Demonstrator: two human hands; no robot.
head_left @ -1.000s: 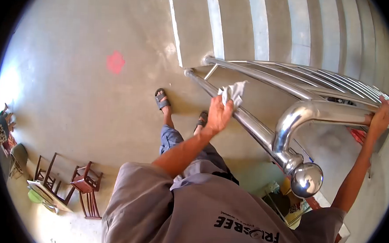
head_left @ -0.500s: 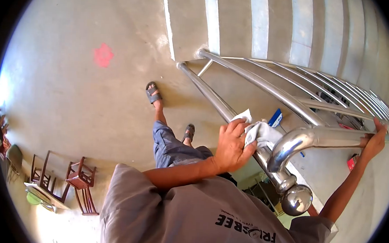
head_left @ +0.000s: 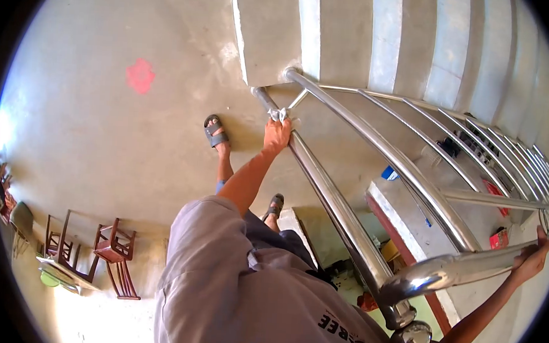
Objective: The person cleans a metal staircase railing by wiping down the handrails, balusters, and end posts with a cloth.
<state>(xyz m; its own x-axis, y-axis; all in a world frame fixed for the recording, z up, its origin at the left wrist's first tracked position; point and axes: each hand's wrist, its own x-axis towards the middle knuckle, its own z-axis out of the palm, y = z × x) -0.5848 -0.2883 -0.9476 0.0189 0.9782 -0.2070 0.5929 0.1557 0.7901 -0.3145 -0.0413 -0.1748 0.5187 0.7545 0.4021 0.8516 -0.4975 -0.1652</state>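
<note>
My left hand (head_left: pixel 277 134) is closed on a white cloth (head_left: pixel 280 114) and presses it against the lower part of a shiny metal post (head_left: pixel 340 215), near the floor. At the post's top end are a curved bend and a round metal ball (head_left: pixel 415 337), close to my chest. Over on the right, my right hand (head_left: pixel 532 258) wraps around the polished handrail (head_left: pixel 468 268); some of its fingers are hidden behind the tube. Beside the post runs a second metal post (head_left: pixel 387 155), joined to a row of thinner bars.
Steps with pale edges (head_left: pixel 384 40) rise at the upper right. My sandalled feet (head_left: pixel 216 131) are on the concrete floor, left of the railing. Wooden chairs (head_left: pixel 114 247) and a small table stand at lower left. A red box (head_left: pixel 499 238) lies beyond the bars.
My left hand has slid the cloth down the post, from near its top bend to near its foot. My right hand stays on the handrail, and the view has shifted.
</note>
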